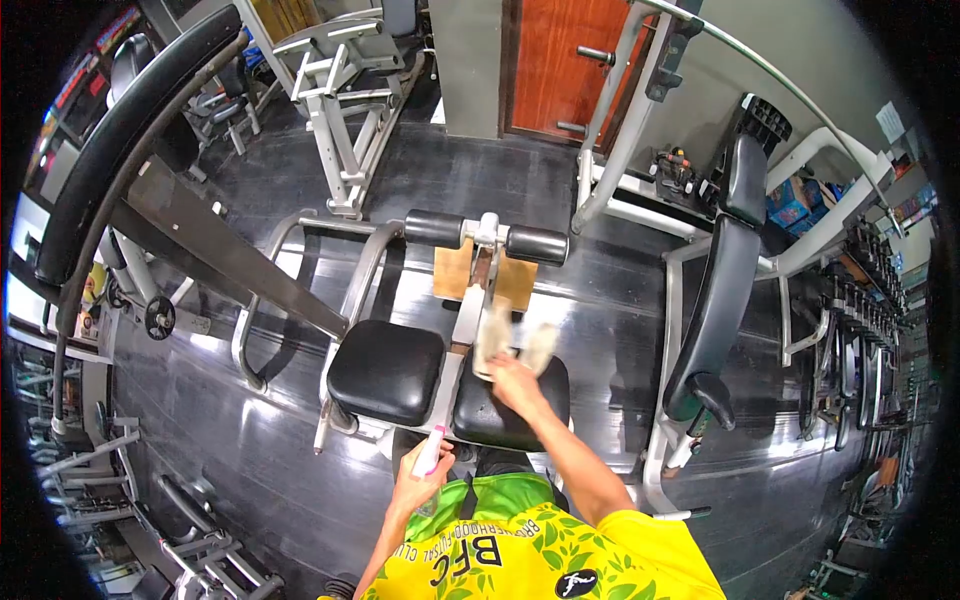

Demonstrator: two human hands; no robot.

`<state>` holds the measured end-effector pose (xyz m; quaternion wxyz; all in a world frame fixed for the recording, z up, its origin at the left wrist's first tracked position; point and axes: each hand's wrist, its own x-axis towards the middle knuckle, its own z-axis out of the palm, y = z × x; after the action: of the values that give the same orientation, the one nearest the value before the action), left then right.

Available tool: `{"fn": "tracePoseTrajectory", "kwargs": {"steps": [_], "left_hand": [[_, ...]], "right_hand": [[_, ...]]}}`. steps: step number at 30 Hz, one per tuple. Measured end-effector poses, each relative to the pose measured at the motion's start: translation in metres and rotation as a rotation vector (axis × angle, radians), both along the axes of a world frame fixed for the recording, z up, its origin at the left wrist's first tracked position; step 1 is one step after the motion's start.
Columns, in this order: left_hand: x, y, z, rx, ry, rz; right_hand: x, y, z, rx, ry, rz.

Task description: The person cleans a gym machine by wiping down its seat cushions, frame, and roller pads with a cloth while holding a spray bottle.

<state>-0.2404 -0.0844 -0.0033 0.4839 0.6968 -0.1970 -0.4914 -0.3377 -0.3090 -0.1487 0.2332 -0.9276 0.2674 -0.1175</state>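
Note:
My right hand (514, 382) grips a cream cloth (492, 342), smeared by motion, above the far part of the right black seat pad (500, 418). Whether the cloth touches the pad I cannot tell. In my left hand (412, 486) is a small white and pink bottle (430, 452), held upright near my body, just short of the left black seat pad (386, 370). Both pads belong to one grey-framed machine. Beyond them, two black padded rollers (434, 228) sit either side of its metal post.
A padded bench (712, 310) with a grey frame stands to the right. On the left, a long padded arm (130, 150) and a dark beam rise close by. Dumbbell racks (860, 310) line the far right. A leg machine (340, 120) stands behind, near a brown door (553, 65).

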Motion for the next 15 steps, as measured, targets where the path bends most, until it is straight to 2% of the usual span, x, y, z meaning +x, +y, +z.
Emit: {"fn": "tracePoseTrajectory", "kwargs": {"steps": [2,5,6,8,9,10,11,12,13,14,15], "left_hand": [[0.001,0.001,0.001,0.008,-0.025,-0.006],[0.0,0.0,0.002,0.015,-0.042,-0.011],[0.0,-0.001,0.003,0.012,-0.04,-0.01],[0.0,-0.004,0.004,0.004,-0.044,-0.014],[0.001,-0.004,0.004,-0.005,-0.051,-0.02],[0.002,-0.005,0.005,-0.005,-0.05,-0.023],[0.003,-0.007,0.006,0.002,-0.055,-0.039],[0.003,-0.007,0.006,0.008,-0.06,-0.054],[0.004,-0.008,0.005,0.006,-0.059,-0.056],[0.005,-0.007,0.003,0.001,-0.068,-0.065],[0.006,-0.007,0.001,-0.004,-0.078,-0.073]], "right_hand": [[0.039,0.008,0.015,0.127,0.119,0.159],[0.076,0.025,0.002,0.074,0.325,0.388],[0.073,0.026,-0.003,0.076,0.325,0.389],[0.058,0.022,-0.01,-0.073,0.077,0.35],[0.047,0.016,-0.002,-0.03,0.137,0.302],[0.03,0.007,0.006,-0.031,0.031,0.347],[0.012,0.002,0.004,-0.091,0.068,0.287],[-0.011,-0.01,0.029,-0.012,0.213,0.348],[-0.036,-0.013,0.027,-0.031,0.185,0.261],[-0.062,-0.019,0.035,0.073,0.235,0.197],[-0.092,-0.026,0.035,0.092,0.225,0.207]]}}
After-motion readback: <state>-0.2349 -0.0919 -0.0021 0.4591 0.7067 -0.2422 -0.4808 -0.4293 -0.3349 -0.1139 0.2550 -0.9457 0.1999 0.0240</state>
